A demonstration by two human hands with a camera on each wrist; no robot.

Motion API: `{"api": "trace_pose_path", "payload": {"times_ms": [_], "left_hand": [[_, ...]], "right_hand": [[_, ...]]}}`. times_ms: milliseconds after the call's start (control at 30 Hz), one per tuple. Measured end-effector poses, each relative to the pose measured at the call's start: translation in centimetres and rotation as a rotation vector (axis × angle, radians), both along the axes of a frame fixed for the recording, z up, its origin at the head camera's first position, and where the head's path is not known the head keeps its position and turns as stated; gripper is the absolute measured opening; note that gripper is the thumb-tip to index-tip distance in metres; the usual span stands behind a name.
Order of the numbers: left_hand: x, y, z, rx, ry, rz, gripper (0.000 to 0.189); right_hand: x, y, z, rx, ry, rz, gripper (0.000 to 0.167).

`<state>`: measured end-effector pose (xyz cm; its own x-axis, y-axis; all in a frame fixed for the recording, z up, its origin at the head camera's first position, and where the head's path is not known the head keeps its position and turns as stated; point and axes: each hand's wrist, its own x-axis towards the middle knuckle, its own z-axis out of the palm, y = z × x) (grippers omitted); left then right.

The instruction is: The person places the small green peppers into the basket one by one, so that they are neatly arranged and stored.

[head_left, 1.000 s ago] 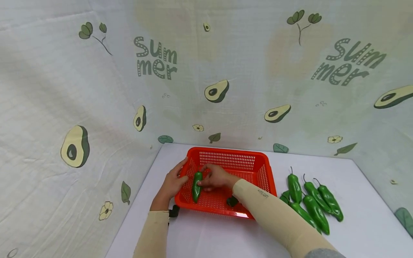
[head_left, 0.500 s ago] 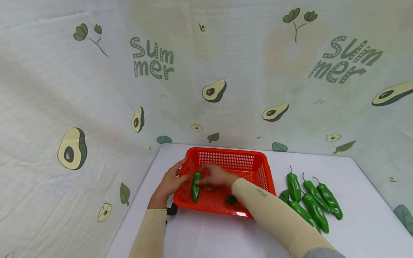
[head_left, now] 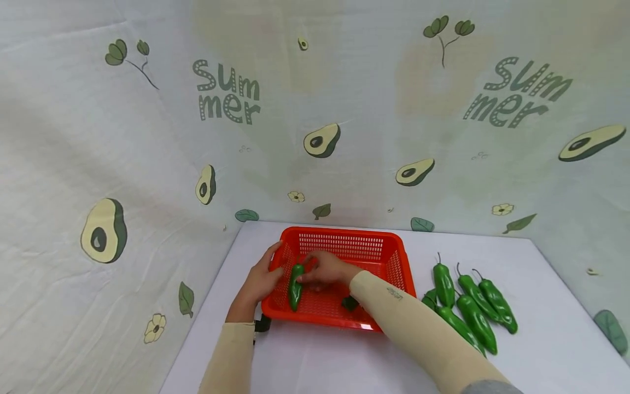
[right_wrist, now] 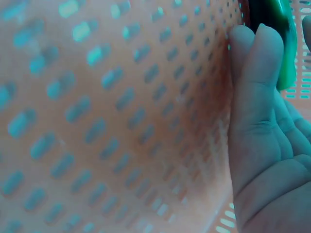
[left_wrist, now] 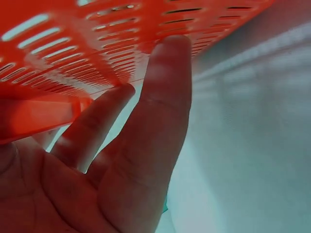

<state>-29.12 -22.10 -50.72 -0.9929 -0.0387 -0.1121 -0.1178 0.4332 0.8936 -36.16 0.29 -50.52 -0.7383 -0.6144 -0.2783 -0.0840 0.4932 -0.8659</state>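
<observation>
A red perforated plastic basket (head_left: 344,324) stands on the white table. My left hand (head_left: 260,282) grips its left side, with the thumb over the rim and the fingers against the outer wall; the left wrist view shows those fingers (left_wrist: 167,73) touching the slotted wall. Inside the basket, near that left side, lies a glossy green chili pepper (head_left: 295,295), stem end away from me. My right hand (head_left: 327,271) reaches in and holds the pepper near its upper end between thumb and fingers. From the right wrist, the pepper (right_wrist: 286,53) shows partly behind the fingers.
Several green chili peppers (head_left: 476,323) lie in a loose group on the table right of the basket, close to my right forearm. A patterned cloth (head_left: 364,180) hangs behind and along both sides. Dark wrist devices sit under both wrists.
The head view has shifted slightly, so everything appears a little further left. Hands, basket and pepper keep nearly the same places relative to each other.
</observation>
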Motion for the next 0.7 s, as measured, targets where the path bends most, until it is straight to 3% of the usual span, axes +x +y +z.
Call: {"api": "trace_pose_path", "payload": {"times_ms": [433, 600, 700], "left_hand": [[0.0, -0.6, -0.2, -0.006, 0.005, 0.026, 0.069], [0.2, -0.4, -0.3, 0.004, -0.015, 0.016, 0.068], [0.3, -0.3, -0.2, 0.018, -0.022, 0.018, 0.068]], "right_hand": [[-1.0, 0.4, 3.2, 0.127, 0.002, 0.051, 0.064], [-0.6, 2.0, 4.7, 0.155, 0.059, 0.073, 0.067], [-0.3, 3.7, 6.5, 0.137, 0.065, 0.089, 0.067]]}}
